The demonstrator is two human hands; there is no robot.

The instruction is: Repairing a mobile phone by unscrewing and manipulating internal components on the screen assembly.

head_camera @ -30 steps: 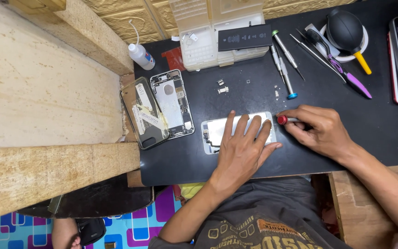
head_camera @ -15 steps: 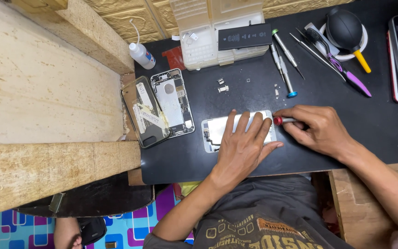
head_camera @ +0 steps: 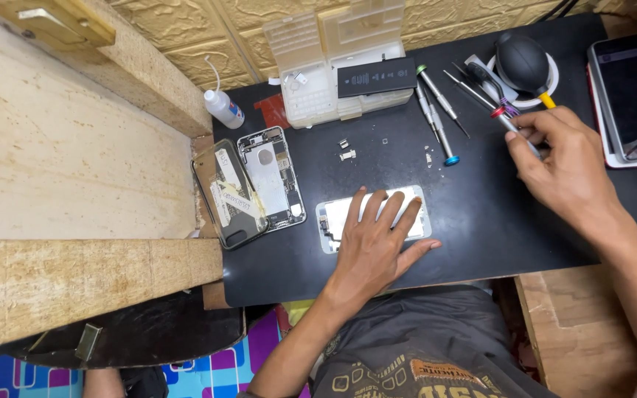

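Phone screen panel [head_camera: 342,215] is pinned flat mid-tabletop [head_camera: 481,214] under the spread left hand [head_camera: 377,243], while a red-collared screwdriver [head_camera: 514,127] is pinched in the right hand [head_camera: 562,166] fingers near the tool cluster, suggesting a tool change before refastening.

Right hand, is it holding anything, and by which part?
The right hand pinches a red-tipped screwdriver near its top end, by the red cap. The left hand holds nothing; it presses flat on the white phone screen.

Black mat [head_camera: 481,214], white screen panel [head_camera: 337,214] (red-tipped screwdriver [head_camera: 506,121])
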